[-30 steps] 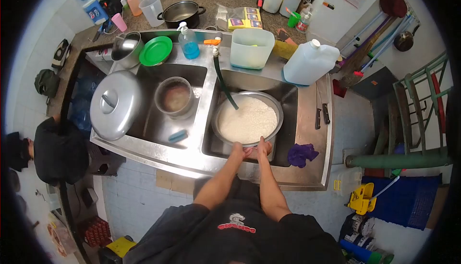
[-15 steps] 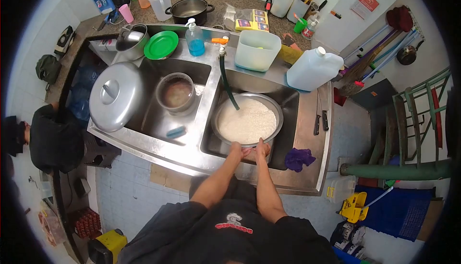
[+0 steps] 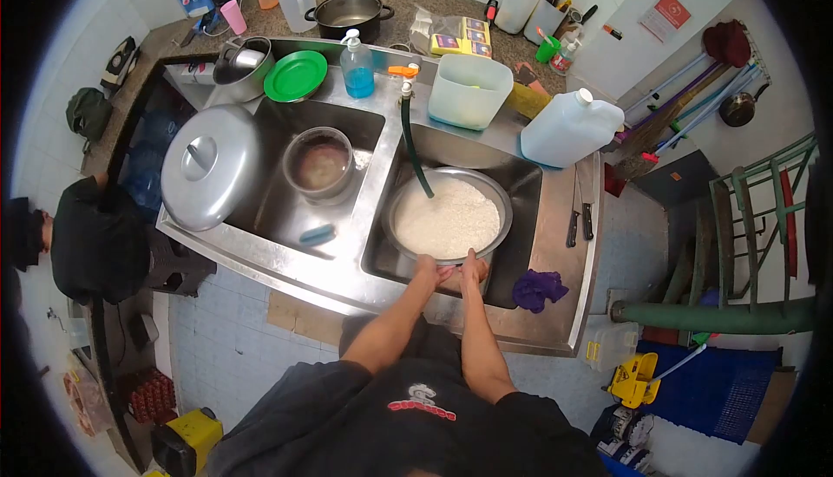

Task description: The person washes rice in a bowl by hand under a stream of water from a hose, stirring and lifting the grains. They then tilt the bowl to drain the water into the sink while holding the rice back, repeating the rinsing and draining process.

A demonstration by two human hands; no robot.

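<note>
A round metal basin (image 3: pixel 506 224) sits in the right-hand sink, filled with white rice (image 3: pixel 455 215) that looks wet. My left hand (image 3: pixel 431 271) and my right hand (image 3: pixel 474 270) are close together at the basin's near rim. Both thumbs lie up by the edge and the fingers curl beneath, partly hidden. A dark green hose (image 3: pixel 411 143) runs down from the orange-handled tap (image 3: pixel 403 71), its end at the rice.
The left sink holds a tub of cloudy liquid (image 3: pixel 319 165) and a blue sponge (image 3: pixel 318 235); a large lid (image 3: pixel 211 169) overlaps its edge. Right of my hands lie a purple cloth (image 3: pixel 540 290) and knives (image 3: pixel 580 224). A jug (image 3: pixel 571 128) stands behind. Another person (image 3: pixel 97 243) is at far left.
The whole view has shifted very slightly. My hands keep the same place at the basin's near rim, and the basin, rice and hose look unmoved.
</note>
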